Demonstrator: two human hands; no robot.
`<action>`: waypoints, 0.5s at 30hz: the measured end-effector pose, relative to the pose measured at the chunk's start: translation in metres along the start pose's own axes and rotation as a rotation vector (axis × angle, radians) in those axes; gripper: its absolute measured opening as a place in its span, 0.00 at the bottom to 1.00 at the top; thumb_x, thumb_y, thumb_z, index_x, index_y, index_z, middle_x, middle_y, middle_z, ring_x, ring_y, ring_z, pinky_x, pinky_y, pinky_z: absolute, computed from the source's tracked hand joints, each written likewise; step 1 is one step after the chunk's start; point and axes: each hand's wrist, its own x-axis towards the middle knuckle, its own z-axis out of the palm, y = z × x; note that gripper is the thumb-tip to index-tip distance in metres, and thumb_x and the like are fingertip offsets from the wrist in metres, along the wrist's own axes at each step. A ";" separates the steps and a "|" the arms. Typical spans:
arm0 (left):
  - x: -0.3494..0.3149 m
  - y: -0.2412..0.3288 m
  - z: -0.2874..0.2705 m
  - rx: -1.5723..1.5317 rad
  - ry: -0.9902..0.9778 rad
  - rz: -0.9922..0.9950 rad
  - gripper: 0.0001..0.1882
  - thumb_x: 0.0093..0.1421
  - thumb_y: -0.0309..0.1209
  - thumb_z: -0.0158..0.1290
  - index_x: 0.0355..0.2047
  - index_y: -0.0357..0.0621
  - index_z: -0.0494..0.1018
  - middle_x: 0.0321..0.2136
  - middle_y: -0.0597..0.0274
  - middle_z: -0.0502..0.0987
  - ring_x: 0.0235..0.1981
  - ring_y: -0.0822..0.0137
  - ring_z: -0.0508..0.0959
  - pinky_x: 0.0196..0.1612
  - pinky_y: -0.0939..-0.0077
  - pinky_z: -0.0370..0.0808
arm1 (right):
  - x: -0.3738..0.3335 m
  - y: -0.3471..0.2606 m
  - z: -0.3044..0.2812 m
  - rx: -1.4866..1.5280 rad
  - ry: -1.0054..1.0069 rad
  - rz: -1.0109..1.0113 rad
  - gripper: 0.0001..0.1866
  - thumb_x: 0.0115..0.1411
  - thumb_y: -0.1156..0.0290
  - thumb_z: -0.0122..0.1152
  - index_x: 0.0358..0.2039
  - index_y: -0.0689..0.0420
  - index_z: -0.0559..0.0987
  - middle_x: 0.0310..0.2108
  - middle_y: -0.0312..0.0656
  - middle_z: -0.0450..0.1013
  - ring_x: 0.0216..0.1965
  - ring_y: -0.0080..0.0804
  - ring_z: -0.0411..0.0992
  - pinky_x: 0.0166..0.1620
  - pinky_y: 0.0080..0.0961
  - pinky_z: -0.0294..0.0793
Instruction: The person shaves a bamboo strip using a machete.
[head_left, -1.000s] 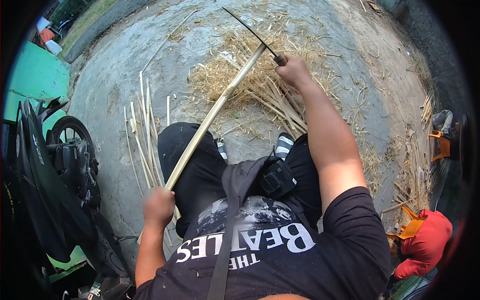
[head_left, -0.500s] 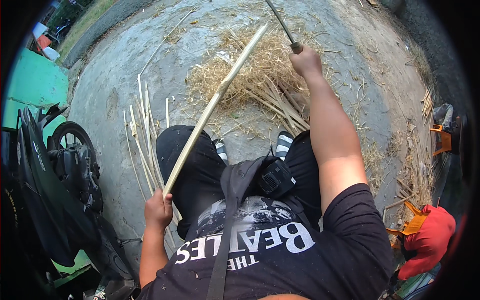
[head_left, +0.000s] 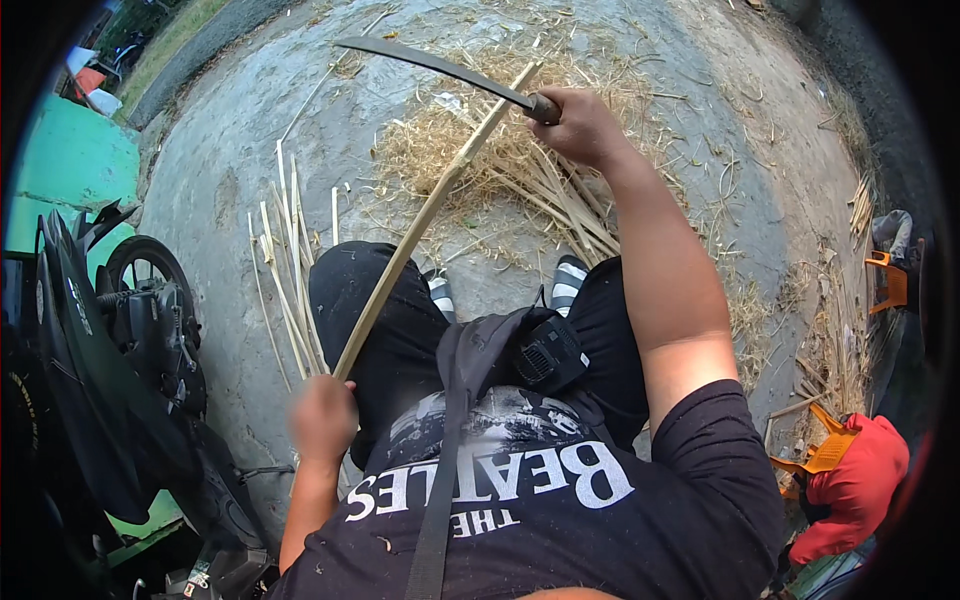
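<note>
A long, pale bamboo strip [head_left: 425, 212] slants up and away from my left hand [head_left: 325, 415], which is closed round its near end beside my left knee. My right hand [head_left: 578, 125] grips the handle of a machete [head_left: 435, 64] with a dark, slightly curved blade. The blade points left and crosses at the strip's far end; whether the two touch I cannot tell. Several slim bamboo strips [head_left: 290, 270] lean by my left leg. Beyond my feet, more split strips [head_left: 565, 200] lie on a heap of curly shavings [head_left: 455, 155].
A dark motorcycle [head_left: 110, 340] stands close on my left, before a green wall [head_left: 75, 165]. At the right are an orange chair [head_left: 828, 445] with red cloth [head_left: 858, 480] and another orange chair [head_left: 888, 282]. Scattered strips [head_left: 835, 320] lie on the ground there.
The machete has swung from pointing up and away to pointing left across the strip's far end. My right hand has moved slightly left and nearer; the left hand has turned a little.
</note>
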 end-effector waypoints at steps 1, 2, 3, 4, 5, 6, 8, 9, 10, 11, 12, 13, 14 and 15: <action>-0.001 0.004 0.001 -0.046 0.021 -0.032 0.17 0.66 0.44 0.59 0.35 0.40 0.76 0.21 0.45 0.78 0.24 0.40 0.79 0.27 0.56 0.73 | 0.000 -0.005 0.007 0.009 -0.003 -0.003 0.08 0.58 0.63 0.64 0.37 0.49 0.83 0.32 0.44 0.81 0.37 0.41 0.81 0.42 0.41 0.79; -0.003 0.007 0.001 -0.036 0.015 -0.063 0.17 0.68 0.43 0.57 0.36 0.39 0.76 0.22 0.45 0.78 0.25 0.43 0.80 0.28 0.56 0.73 | 0.001 -0.008 0.013 -0.069 -0.040 -0.097 0.07 0.57 0.64 0.67 0.35 0.51 0.82 0.29 0.44 0.80 0.34 0.43 0.79 0.38 0.41 0.77; -0.006 0.007 0.002 -0.027 0.016 -0.067 0.17 0.68 0.43 0.57 0.36 0.39 0.76 0.22 0.45 0.78 0.25 0.43 0.80 0.28 0.56 0.73 | 0.000 -0.017 0.017 -0.147 -0.075 -0.191 0.08 0.56 0.64 0.69 0.33 0.53 0.82 0.26 0.45 0.78 0.30 0.44 0.78 0.34 0.41 0.75; -0.009 0.004 0.006 -0.062 0.019 -0.108 0.18 0.69 0.44 0.56 0.36 0.39 0.76 0.23 0.45 0.79 0.26 0.43 0.80 0.30 0.56 0.73 | -0.004 -0.025 0.018 -0.173 -0.130 -0.204 0.07 0.55 0.65 0.68 0.32 0.51 0.81 0.29 0.46 0.80 0.34 0.49 0.79 0.37 0.45 0.77; -0.012 0.000 0.009 -0.098 0.021 -0.148 0.19 0.70 0.45 0.55 0.37 0.39 0.76 0.25 0.45 0.79 0.28 0.43 0.80 0.31 0.55 0.74 | -0.005 -0.033 0.020 -0.165 -0.130 -0.205 0.07 0.55 0.65 0.68 0.32 0.51 0.81 0.29 0.46 0.80 0.34 0.49 0.79 0.37 0.45 0.77; -0.016 -0.003 0.012 -0.107 0.004 -0.151 0.22 0.72 0.47 0.50 0.36 0.38 0.74 0.24 0.44 0.77 0.28 0.41 0.79 0.32 0.53 0.73 | -0.006 -0.038 0.021 -0.228 -0.231 -0.179 0.07 0.56 0.66 0.65 0.35 0.50 0.82 0.32 0.46 0.80 0.37 0.48 0.80 0.41 0.44 0.78; -0.018 -0.012 0.013 -0.075 -0.034 -0.126 0.22 0.73 0.47 0.48 0.34 0.38 0.73 0.23 0.43 0.76 0.28 0.39 0.78 0.31 0.52 0.72 | -0.008 -0.047 0.019 -0.284 -0.339 -0.119 0.09 0.56 0.67 0.63 0.38 0.50 0.83 0.36 0.46 0.81 0.41 0.47 0.80 0.46 0.44 0.79; -0.019 -0.015 0.013 -0.047 -0.075 -0.098 0.23 0.74 0.48 0.46 0.33 0.38 0.71 0.22 0.43 0.74 0.27 0.38 0.77 0.30 0.51 0.71 | -0.008 -0.043 0.021 -0.282 -0.340 -0.115 0.09 0.56 0.67 0.63 0.38 0.50 0.83 0.36 0.46 0.81 0.41 0.47 0.80 0.46 0.44 0.79; -0.018 -0.016 0.012 -0.045 -0.078 -0.097 0.23 0.74 0.48 0.46 0.33 0.38 0.71 0.22 0.43 0.74 0.27 0.38 0.77 0.30 0.51 0.71 | -0.007 -0.038 0.025 -0.255 -0.304 -0.075 0.09 0.56 0.67 0.63 0.37 0.50 0.83 0.36 0.46 0.81 0.41 0.46 0.80 0.46 0.44 0.79; -0.016 -0.016 0.012 -0.033 -0.086 -0.068 0.24 0.74 0.47 0.44 0.31 0.38 0.70 0.22 0.42 0.74 0.27 0.37 0.76 0.30 0.49 0.70 | -0.007 -0.035 0.027 -0.229 -0.268 -0.035 0.09 0.55 0.67 0.63 0.37 0.49 0.83 0.36 0.46 0.81 0.41 0.46 0.80 0.46 0.44 0.79; -0.015 -0.017 0.013 -0.021 -0.092 -0.042 0.24 0.75 0.47 0.43 0.30 0.38 0.69 0.22 0.42 0.73 0.27 0.35 0.76 0.30 0.47 0.69 | -0.008 -0.038 0.027 -0.228 -0.270 -0.034 0.09 0.55 0.67 0.63 0.37 0.49 0.83 0.36 0.46 0.81 0.41 0.46 0.80 0.46 0.44 0.79; -0.014 -0.018 0.013 -0.021 -0.094 -0.044 0.24 0.75 0.47 0.43 0.30 0.38 0.69 0.22 0.42 0.73 0.27 0.35 0.76 0.30 0.47 0.69 | -0.010 -0.045 0.026 -0.222 -0.258 -0.041 0.09 0.55 0.67 0.63 0.37 0.49 0.83 0.36 0.46 0.81 0.42 0.46 0.80 0.46 0.44 0.79; -0.013 -0.019 0.013 0.010 -0.107 -0.019 0.24 0.75 0.46 0.42 0.30 0.38 0.69 0.22 0.41 0.74 0.27 0.34 0.75 0.30 0.47 0.69 | -0.011 -0.049 0.027 -0.217 -0.245 -0.049 0.09 0.55 0.67 0.62 0.37 0.48 0.83 0.36 0.46 0.81 0.42 0.46 0.80 0.46 0.44 0.80; -0.013 -0.020 0.012 0.042 -0.122 0.008 0.24 0.75 0.46 0.42 0.30 0.38 0.69 0.23 0.41 0.74 0.28 0.33 0.75 0.30 0.46 0.68 | -0.011 -0.049 0.029 -0.216 -0.249 -0.046 0.09 0.55 0.67 0.62 0.37 0.48 0.83 0.36 0.46 0.81 0.42 0.46 0.80 0.46 0.44 0.80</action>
